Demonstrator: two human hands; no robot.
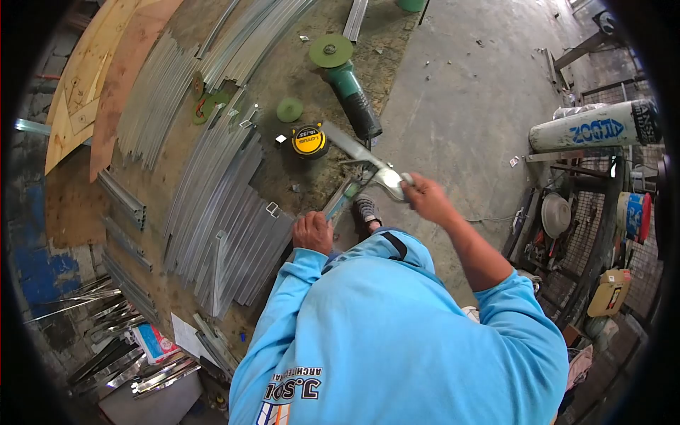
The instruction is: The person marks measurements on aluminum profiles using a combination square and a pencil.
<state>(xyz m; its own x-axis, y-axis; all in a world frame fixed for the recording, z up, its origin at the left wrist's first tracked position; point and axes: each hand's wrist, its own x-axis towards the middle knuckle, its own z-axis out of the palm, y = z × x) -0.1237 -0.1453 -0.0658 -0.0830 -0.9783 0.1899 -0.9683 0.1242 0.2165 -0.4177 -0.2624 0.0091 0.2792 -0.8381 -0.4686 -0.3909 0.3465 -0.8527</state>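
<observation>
My left hand point(312, 232) is closed round the near end of a narrow metal piece point(340, 202) at the table's edge. My right hand point(427, 200) grips the end of a shiny metal tool point(389, 179), partly blurred, which lies over the far end of that piece. What exactly the tool is I cannot make out. A long flat metal strip point(345, 142) runs from the tool toward a yellow and black tape measure point(309, 142). Beyond them lies a green angle grinder point(347, 92) with a green disc point(331, 50).
Many thin metal profiles point(219, 205) cover the table's left part, near plywood sheets point(106, 78). A loose green disc point(290, 110) lies by the tape measure. On the right stand a gas cylinder point(581, 129) and a cluttered rack point(577, 234).
</observation>
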